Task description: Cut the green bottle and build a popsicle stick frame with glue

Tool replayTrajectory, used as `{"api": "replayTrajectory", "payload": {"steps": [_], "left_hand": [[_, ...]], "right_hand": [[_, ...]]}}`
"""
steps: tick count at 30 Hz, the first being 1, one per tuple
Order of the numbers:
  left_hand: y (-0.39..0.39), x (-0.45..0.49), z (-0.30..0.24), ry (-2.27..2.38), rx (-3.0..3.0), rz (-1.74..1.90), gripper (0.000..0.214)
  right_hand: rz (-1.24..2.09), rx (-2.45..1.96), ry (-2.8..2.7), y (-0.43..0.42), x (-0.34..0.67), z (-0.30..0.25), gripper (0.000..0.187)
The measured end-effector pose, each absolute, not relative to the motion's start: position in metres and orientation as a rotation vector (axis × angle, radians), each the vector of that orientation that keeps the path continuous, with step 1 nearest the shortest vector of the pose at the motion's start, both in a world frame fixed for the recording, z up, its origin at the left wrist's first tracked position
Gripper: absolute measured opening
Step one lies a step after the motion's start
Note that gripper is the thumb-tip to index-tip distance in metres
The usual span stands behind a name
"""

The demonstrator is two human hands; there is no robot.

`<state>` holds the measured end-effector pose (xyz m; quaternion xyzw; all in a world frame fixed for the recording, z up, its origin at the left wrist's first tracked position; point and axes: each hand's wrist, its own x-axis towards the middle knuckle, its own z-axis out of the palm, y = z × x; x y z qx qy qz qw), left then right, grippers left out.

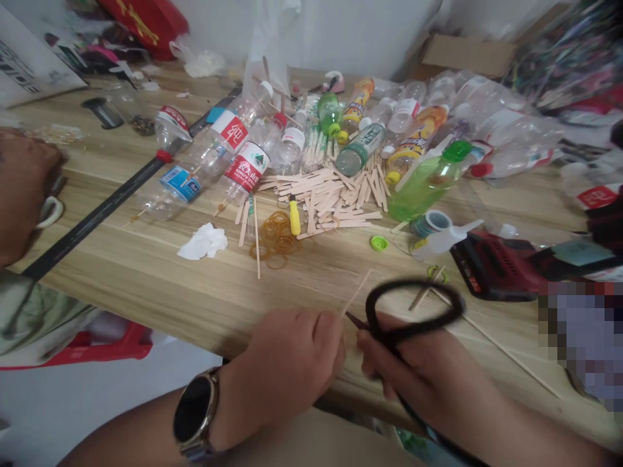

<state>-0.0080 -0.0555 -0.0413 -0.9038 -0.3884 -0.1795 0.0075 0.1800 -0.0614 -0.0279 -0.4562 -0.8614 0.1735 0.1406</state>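
Observation:
My left hand [296, 357] is closed around a thin wooden stick [357, 290], whose free end slants up and right over the table. A dark-faced watch is on that wrist. In my right hand [433, 370] is a pair of black-handled scissors [387, 335], with one big loop raised above the fingers. The dark pointed tip of the scissors is beside the stick, close to my left fingertips; whether it touches the wood I cannot tell. Beyond my hands lie brown rubber bands [278, 237], a yellow-handled tool [294, 216] and a green bottle cap [379, 243].
Many flat craft sticks [326, 194] are heaped mid-table among plastic bottles [246, 168]. At right are a glue bottle [445, 241], a red and black battery tool [501, 266] and a long thin stick [516, 357]. Another person's hand [26, 188] rests at the left edge.

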Motion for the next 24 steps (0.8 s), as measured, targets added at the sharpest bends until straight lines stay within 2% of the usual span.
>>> {"api": "replayTrajectory", "payload": {"steps": [2,3,8,10,11,12,15,16,17,18,21,24], "left_hand": [[-0.055,-0.010,-0.044,-1.170,-2.812,-0.518,0.022],[-0.055,-0.010,-0.045,-1.171,-2.827,-0.490,0.021],[-0.053,-0.011,-0.043,-1.298,-3.009,-0.341,0.014],[-0.053,-0.009,-0.043,-1.280,-2.982,-0.381,0.014],[-0.054,-0.009,-0.043,-1.255,-2.927,-0.434,0.015],[-0.054,-0.009,-0.045,-1.232,-2.862,-0.489,0.016],[-0.056,-0.010,-0.049,-1.178,-2.731,-0.537,0.018],[-0.056,-0.011,-0.050,-1.166,-2.728,-0.520,0.018],[-0.057,-0.012,-0.050,-1.168,-2.739,-0.492,0.017],[-0.057,-0.012,-0.050,-1.176,-2.761,-0.468,0.016],[-0.056,-0.012,-0.046,-1.222,-2.899,-0.373,0.012],[-0.054,-0.009,-0.042,-1.195,-2.999,-0.261,0.012]], "right_hand": [[0.915,-1.406,-2.348,-0.065,0.176,-0.028,0.059],[0.912,-1.376,-2.366,-0.065,0.176,-0.028,0.058],[-0.033,-1.028,-2.642,-0.054,0.189,-0.033,0.039],[-0.124,-0.987,-2.630,-0.051,0.191,-0.036,0.039],[0.007,-1.044,-2.590,-0.052,0.190,-0.036,0.040],[0.300,-1.153,-2.526,-0.052,0.187,-0.037,0.045],[1.406,-1.406,-2.185,-0.057,0.180,-0.035,0.065],[1.530,-1.413,-2.162,-0.058,0.178,-0.035,0.068],[1.462,-1.405,-2.227,-0.058,0.178,-0.034,0.067],[1.256,-1.381,-2.327,-0.058,0.180,-0.034,0.064],[0.317,-1.159,-2.610,-0.055,0.189,-0.035,0.045],[-0.262,-0.893,-2.705,-0.051,0.196,-0.037,0.036]]}}
